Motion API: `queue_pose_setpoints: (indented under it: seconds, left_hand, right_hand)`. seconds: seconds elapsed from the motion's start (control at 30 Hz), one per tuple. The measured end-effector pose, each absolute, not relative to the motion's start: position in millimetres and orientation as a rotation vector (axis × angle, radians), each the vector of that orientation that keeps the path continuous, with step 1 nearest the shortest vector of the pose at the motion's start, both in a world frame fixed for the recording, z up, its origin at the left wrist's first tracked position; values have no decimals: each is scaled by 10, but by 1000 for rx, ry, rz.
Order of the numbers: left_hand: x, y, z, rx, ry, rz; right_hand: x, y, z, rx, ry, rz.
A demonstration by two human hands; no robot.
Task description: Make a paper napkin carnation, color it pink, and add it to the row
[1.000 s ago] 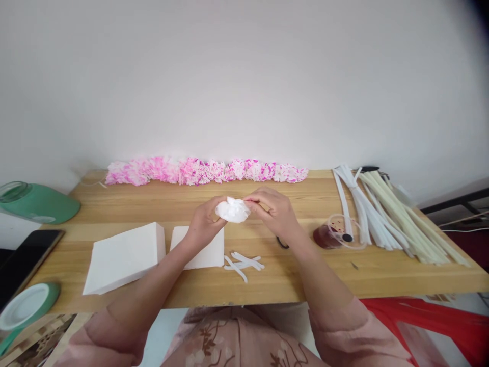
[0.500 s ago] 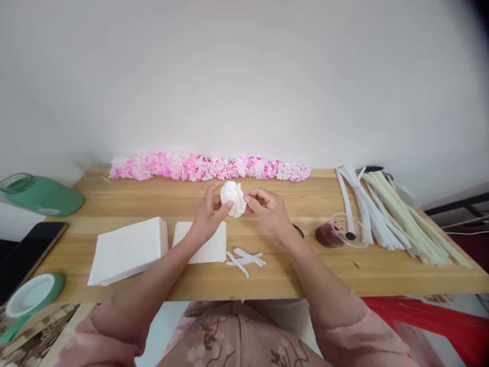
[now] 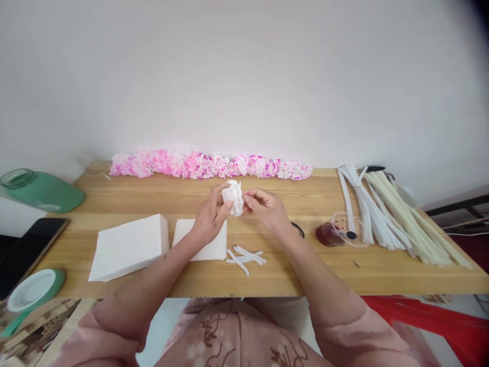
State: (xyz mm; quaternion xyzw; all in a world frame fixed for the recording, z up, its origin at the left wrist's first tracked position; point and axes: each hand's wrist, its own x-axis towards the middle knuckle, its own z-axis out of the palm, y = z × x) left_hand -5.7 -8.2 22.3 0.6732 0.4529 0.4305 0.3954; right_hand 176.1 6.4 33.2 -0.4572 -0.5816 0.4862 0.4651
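Observation:
Between my two hands, above the middle of the table, is a white ruffled paper flower [image 3: 234, 198]. My left hand [image 3: 211, 213] grips it from the left, thumb in front and fingers behind. At its right edge, my right hand [image 3: 266, 208] pinches the paper between thumb and fingertips. Below the hands lie several short white strips [image 3: 246, 256], crossing one another. A flat stack of white paper sheets [image 3: 208, 247] is partly covered by my left forearm, and a thicker white paper stack [image 3: 128, 248] lies left of it.
Along the wall runs a row of pink-and-white paper flowers [image 3: 210, 165]. A cup of dark red liquid [image 3: 331, 233] stands at right, beside bundles of white strips [image 3: 376, 219] and cream strips [image 3: 414, 224]. At left are a green jar [image 3: 46, 191], a phone [image 3: 36, 250] and a green-rimmed lid [image 3: 36, 290].
The paper flower has turned in my hands, from facing the camera to a more sideways view. Both hands keep nearly the same place and grip.

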Motion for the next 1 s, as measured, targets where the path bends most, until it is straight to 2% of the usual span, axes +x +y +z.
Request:
queue_pose_setpoints:
  seconds: [1.0]
  left_hand:
    - [-5, -72, 237, 1783, 1186, 1061]
  right_hand:
    - [1721, 43, 247, -1147, -1482, 1135]
